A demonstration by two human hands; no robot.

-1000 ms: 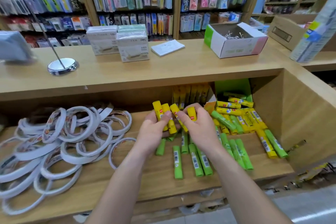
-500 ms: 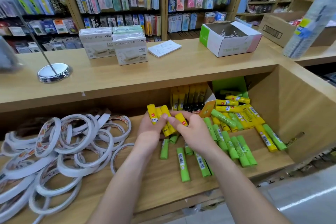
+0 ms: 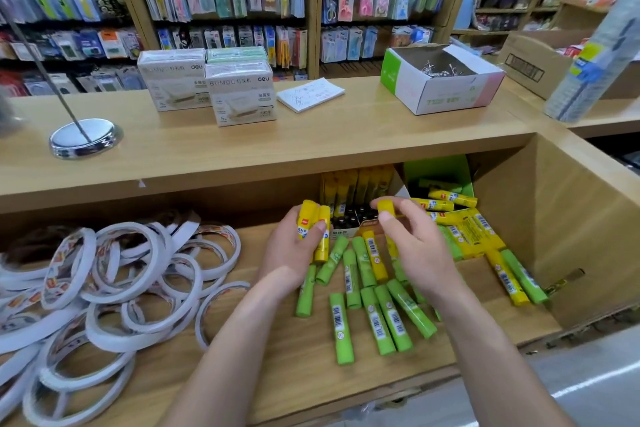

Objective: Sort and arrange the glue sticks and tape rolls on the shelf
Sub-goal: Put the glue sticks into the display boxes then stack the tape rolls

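Yellow glue sticks [image 3: 306, 215]: two gripped in my left fingers [image 3: 311, 235], one pinched by right fingers [image 3: 408, 215], above shelf [image 3: 277, 374] box [image 3: 341, 236] of dark-capped sticks; green box [image 3: 440, 170] spills yellow ones; tape rolls [image 3: 121, 270] piled left.

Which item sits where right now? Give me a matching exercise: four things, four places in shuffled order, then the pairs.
Things:
1. bundle of yellow glue sticks
2. single yellow glue stick
3. tape rolls
4. green glue sticks

Places:
A. heaped at the left of the lower shelf
B. pinched by the right hand
C. lying loose on the shelf board, below the hands
D. gripped in the left hand

Pairs: 1-D, 2-B, 3-A, 4-C
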